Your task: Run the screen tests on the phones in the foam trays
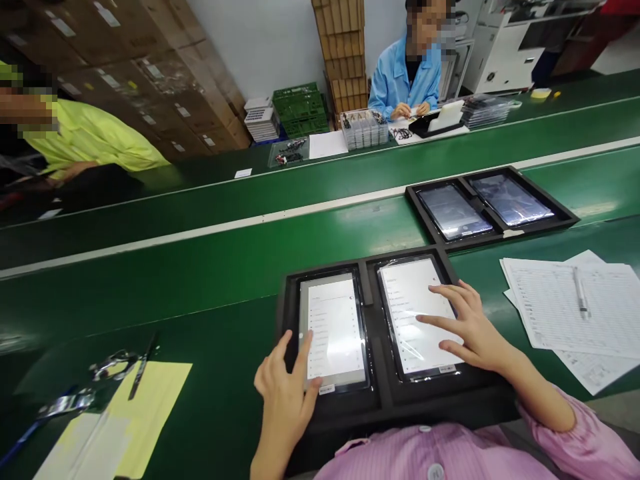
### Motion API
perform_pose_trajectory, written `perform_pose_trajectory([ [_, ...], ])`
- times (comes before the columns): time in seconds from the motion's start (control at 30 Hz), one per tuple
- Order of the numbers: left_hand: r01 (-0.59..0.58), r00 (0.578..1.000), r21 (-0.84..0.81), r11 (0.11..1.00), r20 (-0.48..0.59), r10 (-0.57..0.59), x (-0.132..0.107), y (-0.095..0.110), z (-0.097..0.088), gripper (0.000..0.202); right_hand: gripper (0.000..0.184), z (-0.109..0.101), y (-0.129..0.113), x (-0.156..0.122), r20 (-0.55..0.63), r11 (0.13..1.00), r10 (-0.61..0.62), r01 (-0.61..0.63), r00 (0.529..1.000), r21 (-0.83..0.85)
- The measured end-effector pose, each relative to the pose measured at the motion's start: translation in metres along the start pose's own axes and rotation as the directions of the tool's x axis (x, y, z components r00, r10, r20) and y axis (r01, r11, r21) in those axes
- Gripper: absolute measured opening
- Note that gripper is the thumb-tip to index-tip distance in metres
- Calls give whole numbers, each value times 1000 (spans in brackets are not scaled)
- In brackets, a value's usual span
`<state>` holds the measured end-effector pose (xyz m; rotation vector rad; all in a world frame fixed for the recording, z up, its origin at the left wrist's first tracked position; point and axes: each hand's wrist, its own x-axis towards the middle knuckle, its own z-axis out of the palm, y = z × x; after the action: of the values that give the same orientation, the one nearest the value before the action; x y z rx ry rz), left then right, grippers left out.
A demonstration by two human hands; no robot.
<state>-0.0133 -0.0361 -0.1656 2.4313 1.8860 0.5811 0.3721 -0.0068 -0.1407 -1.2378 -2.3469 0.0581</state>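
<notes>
A black foam tray (373, 400) lies on the green belt in front of me and holds two tablets with lit white screens. My left hand (283, 390) rests at the left tablet (334, 330), its index finger stretched onto the screen's lower left edge and its thumb on the tray rim. My right hand (470, 327) lies spread over the right tablet (417, 313), fingertips touching the screen. Neither hand holds anything.
A second black tray (493, 207) with two dark tablets sits farther up the belt. Printed sheets with a pen (580, 293) lie at right. Yellow paper (145, 407), a pen and cables lie at left. A person in blue (407, 73) works across the belt; another in yellow sits at far left.
</notes>
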Motion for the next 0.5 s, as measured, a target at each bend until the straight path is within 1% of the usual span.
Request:
perform_pose_trajectory([
  [0.07, 25, 997, -38, 999, -74, -28, 5, -6, 0, 67, 48, 5, 6, -3, -59, 1000, 18, -17, 998, 21],
  [0.13, 12, 994, -87, 996, -107, -21, 9, -9, 0, 65, 48, 11, 6, -4, -48, 1000, 8, -7, 999, 12],
  [0.2, -9, 991, -112, 994, -132, -6, 10, -8, 1, 63, 49, 14, 3, -3, -12, 999, -31, 30, 999, -10],
  [0.3, 22, 987, -123, 992, -152, -40, 8, -6, -1, 62, 52, 12, 0, -1, 7, 997, -76, 77, 997, -28],
  [0.4, 58, 985, -138, 989, -154, -79, 4, -5, -3, 63, 49, 10, 0, -1, 40, 995, -98, 99, 994, -30],
  [0.5, 50, 983, -151, 987, -168, -76, 2, -5, -4, 67, 48, 12, 2, -3, 48, 995, -95, 96, 994, -26],
])
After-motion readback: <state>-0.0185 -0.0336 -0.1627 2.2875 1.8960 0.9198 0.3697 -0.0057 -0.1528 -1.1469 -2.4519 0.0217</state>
